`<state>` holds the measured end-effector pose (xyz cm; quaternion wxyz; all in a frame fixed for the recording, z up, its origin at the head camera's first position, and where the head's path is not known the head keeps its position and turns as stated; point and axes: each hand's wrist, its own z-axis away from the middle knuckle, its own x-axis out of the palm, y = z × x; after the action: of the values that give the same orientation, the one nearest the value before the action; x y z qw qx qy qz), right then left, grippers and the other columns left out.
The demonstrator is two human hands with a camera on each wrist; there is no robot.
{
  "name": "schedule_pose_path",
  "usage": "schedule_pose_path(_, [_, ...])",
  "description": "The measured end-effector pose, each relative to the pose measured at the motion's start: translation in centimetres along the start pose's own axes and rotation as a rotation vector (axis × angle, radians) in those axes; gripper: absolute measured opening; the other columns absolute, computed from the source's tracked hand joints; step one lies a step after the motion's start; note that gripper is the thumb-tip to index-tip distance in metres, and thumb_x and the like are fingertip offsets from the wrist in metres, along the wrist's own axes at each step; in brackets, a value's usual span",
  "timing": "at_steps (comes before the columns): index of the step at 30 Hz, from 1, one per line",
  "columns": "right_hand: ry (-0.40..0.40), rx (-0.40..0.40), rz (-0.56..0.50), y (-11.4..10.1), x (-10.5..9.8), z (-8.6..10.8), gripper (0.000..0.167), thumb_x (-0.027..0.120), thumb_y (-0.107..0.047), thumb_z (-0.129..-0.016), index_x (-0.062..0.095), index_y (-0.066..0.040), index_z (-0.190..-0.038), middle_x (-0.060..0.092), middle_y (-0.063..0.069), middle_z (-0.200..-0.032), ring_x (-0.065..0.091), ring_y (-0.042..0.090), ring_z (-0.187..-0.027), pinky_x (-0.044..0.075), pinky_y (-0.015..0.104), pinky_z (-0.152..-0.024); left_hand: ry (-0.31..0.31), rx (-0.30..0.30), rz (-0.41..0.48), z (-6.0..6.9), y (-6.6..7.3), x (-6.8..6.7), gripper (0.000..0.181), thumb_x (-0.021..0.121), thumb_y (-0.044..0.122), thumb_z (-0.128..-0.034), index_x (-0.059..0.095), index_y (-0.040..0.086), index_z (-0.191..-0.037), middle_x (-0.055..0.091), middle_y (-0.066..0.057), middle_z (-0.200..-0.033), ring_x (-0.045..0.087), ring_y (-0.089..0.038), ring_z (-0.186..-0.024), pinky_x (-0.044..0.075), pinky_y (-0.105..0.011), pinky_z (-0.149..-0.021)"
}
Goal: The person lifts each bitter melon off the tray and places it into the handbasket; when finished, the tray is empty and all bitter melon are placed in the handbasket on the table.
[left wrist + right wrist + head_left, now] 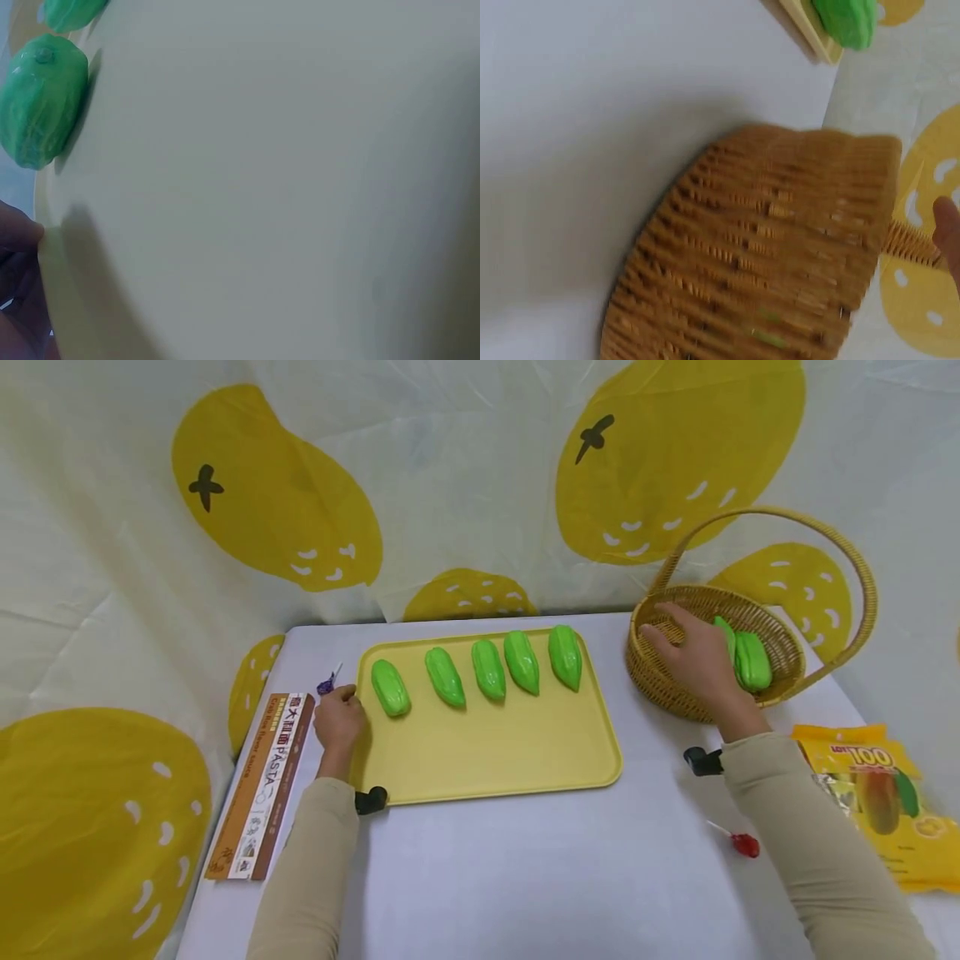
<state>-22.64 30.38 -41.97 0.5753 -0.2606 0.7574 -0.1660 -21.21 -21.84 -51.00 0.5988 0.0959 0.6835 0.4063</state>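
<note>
Head view first: we see five green fruits [490, 669] in a row along the far half of the yellow tray [487, 752], with two more showing in the wicker basket [648, 672]. Our right hand [697, 656] is over the basket, thumb and forefinger wide apart with nothing visible between them, the fruits there just beside it. Our left hand [340, 720] has its fingers curled at the tray's left edge, near the purple lollipop [326, 686]. We judge that a careless lift of the right wrist could catch the handle [765, 511] and tip the basket, while a low right sleeve [795, 818] might sweep the red lollipop [746, 845] aside. Left wrist view: we have a digit on the tray rim, apparently pinching it, with one fruit close by; should we pull or raise that edge, the rounded fruits could roll out of line. Right wrist view: we see mostly the basket's woven wall and one digit beyond its rim, so from this side we cannot tell how the other fingers lie.
</note>
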Motion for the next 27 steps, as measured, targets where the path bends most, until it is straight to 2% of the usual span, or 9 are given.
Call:
schedule_pose_path(2, [-0.039, 0.007, -0.007, -0.5, 0.5, 0.0, 0.058, 0.057, -0.041, -0.103, 0.052, -0.002, -0.145, 0.054, 0.029, -0.145, 0.053, 0.054, -0.128, 0.039, 0.067, -0.108, -0.001, 0.0, 0.001, 0.0, -0.1, 0.0, 0.039, 0.045, 0.015, -0.1044, 0.064, 0.005, -0.137, 0.066, -0.02, -0.135, 0.061, -0.044, -0.123, 0.049, -0.058, -0.101])
schedule_pose_path(5, [-0.101, 0.023, -0.002, -1.0, 1.5, -0.2, 0.063, 0.055, -0.047, -0.103, 0.049, -0.004, -0.148, 0.053, 0.028, -0.148, 0.05, 0.053, -0.133, 0.039, 0.067, -0.109, -0.003, 0.006, 0.005, 0.0, -0.1, 0.1, 0.039, 0.045, 0.015, -0.1042, 0.065, 0.005, -0.137, 0.067, -0.02, -0.135, 0.062, -0.044, -0.123, 0.049, -0.058, -0.101])
schedule_pose_path(12, [-0.169, 0.015, -0.009, -1.6, 3.9, -0.4, 0.067, 0.06, -0.049, -0.1, 0.048, -0.006, -0.15, 0.055, 0.027, -0.145, 0.054, 0.048, -0.129, 0.041, 0.064, -0.107, -0.003, 0.012, 0.006, 0.0, -0.1, 0.1, 0.039, 0.045, 0.015, -0.1045, 0.064, 0.005, -0.137, 0.067, -0.02, -0.135, 0.062, -0.043, -0.122, 0.05, -0.058, -0.1])
schedule_pose_path(18, [-0.223, -0.01, -0.008, -2.0, 6.1, -0.7, 0.067, 0.063, -0.041, -0.1, 0.044, -0.003, -0.151, 0.049, 0.027, -0.152, 0.054, 0.05, -0.129, 0.042, 0.063, -0.108, -0.001, 0.004, -0.003, 0.0, -0.2, 0.0, 0.039, 0.045, 0.016, -0.1047, 0.064, 0.006, -0.137, 0.067, -0.019, -0.135, 0.062, -0.043, -0.123, 0.049, -0.058, -0.101])
schedule_pose_path(27, [-0.287, 0.022, -0.041, -2.5, 8.4, -1.1, 0.069, 0.064, -0.04, -0.1, 0.04, -0.005, -0.154, 0.038, 0.025, -0.16, 0.048, 0.054, -0.136, 0.04, 0.063, -0.113, 0.011, 0.013, -0.007, -0.1, -0.1, 0.1, 0.038, 0.046, 0.016, -0.1043, 0.066, 0.007, -0.136, 0.068, -0.018, -0.134, 0.063, -0.043, -0.122, 0.049, -0.058, -0.101])
